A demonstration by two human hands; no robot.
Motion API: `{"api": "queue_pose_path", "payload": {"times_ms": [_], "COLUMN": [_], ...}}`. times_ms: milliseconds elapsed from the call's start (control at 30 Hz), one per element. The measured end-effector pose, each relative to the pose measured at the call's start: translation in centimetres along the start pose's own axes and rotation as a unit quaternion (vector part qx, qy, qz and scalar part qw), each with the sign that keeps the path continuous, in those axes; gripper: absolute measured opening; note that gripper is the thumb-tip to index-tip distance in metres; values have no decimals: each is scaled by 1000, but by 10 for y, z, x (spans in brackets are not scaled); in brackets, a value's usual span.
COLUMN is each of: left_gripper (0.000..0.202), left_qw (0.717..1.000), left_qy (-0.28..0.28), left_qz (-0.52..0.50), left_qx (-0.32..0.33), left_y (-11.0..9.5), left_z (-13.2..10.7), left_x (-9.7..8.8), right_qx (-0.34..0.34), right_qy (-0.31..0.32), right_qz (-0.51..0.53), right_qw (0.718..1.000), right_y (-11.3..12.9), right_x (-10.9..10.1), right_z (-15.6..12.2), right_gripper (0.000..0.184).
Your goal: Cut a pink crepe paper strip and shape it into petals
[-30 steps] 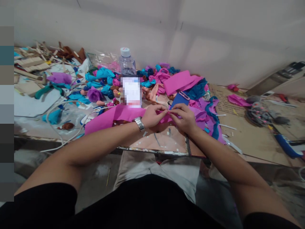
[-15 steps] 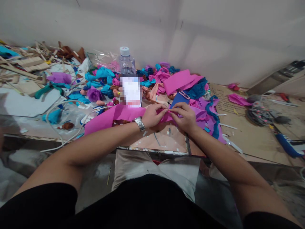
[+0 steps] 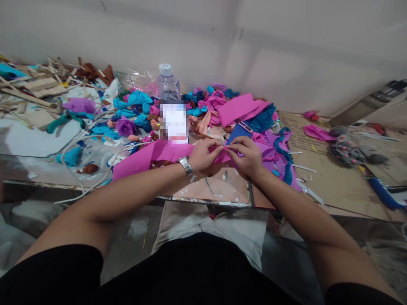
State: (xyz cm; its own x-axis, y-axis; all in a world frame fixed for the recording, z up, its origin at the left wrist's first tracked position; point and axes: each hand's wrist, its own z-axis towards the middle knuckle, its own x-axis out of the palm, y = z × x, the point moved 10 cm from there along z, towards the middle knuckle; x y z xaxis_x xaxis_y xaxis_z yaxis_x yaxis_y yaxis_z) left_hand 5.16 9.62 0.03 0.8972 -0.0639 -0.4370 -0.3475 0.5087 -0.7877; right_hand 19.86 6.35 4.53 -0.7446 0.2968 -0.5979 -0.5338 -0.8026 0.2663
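A long strip of pink crepe paper runs across the near side of the table and passes under my left wrist. My left hand, with a metal watch on the wrist, pinches the strip's right end between thumb and fingers. Close against it, my right hand pinches the same end, fingertips nearly meeting the left ones. The folded edge between the fingertips is too small to make out. Behind the hands lie a blue box-like item and a phone with a blurred screen.
A clear bottle stands behind the phone. Crepe paper flowers and scraps crowd the table's back. Wood sticks and green-handled pliers lie left, beside a white cable. Cardboard covers the right side.
Both hands stay in nearly the same place, still pinching the pink strip. My legs below the table edge have shifted slightly.
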Motion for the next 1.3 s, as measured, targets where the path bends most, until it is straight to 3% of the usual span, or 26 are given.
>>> {"api": "queue_pose_path", "payload": {"times_ms": [267, 733, 867, 1100, 1300], "left_gripper": [23, 27, 26, 24, 24], "left_qw": [1000, 995, 994, 991, 989], "left_qy": [-2, -16, -21, -22, -32], "left_qz": [21, 74, 86, 114, 121], "left_qx": [2, 61, 65, 59, 73], "left_y": [-2, -19, -20, -17, -20], "left_z": [-1, -2, -2, -3, -4], "left_x": [-1, -6, -6, -5, -5], "right_qx": [20, 174, 164, 82, 128], "right_qy": [-3, -8, -7, 9, 2], "right_qz": [16, 131, 130, 73, 102], "right_qw": [1000, 976, 978, 994, 987], "right_y": [-1, -20, -18, -5, -12], "right_x": [0, 10, 10, 5, 7], "right_z": [2, -2, -2, 3, 0], "right_gripper": [9, 18, 19, 13, 14]}}
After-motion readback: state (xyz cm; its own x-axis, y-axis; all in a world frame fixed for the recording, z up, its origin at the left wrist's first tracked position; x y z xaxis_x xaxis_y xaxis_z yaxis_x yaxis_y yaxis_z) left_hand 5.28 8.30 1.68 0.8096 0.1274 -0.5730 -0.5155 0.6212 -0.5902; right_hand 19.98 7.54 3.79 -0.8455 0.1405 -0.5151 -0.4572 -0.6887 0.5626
